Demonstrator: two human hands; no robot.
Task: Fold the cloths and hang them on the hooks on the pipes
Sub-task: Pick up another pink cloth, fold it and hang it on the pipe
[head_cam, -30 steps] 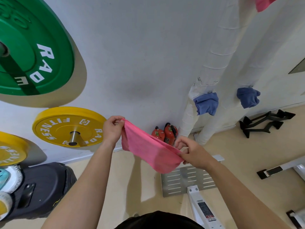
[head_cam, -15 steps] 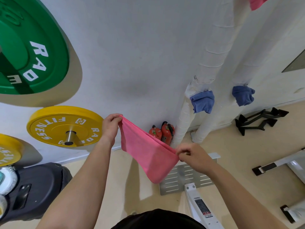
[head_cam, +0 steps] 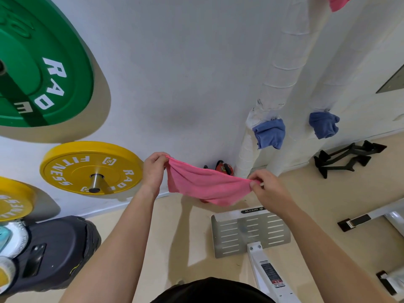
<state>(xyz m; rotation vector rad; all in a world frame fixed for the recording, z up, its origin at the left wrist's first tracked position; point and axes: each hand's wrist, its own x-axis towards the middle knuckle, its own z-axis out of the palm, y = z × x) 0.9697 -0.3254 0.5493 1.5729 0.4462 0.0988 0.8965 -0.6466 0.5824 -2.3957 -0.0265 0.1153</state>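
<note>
The left hand (head_cam: 154,169) is pinching one end of the pink cloth (head_cam: 207,186), its fingers curled over the top edge, and is holding it up in the air in front of the wall. The cloth is sagging between the two hands, and its lower edge is hanging unevenly above the floor. The right hand (head_cam: 266,191) is pinching the other end between thumb and fingertips. For a neat fold, I judge that both hands should be drawing the top edge taut and level, then lining up the corners before bringing the ends together. Further right, a blue cloth (head_cam: 270,133) is hanging on the left pipe (head_cam: 282,73) and a second blue cloth (head_cam: 324,124) on the right pipe (head_cam: 332,84). Both are hiding their hooks.
</note>
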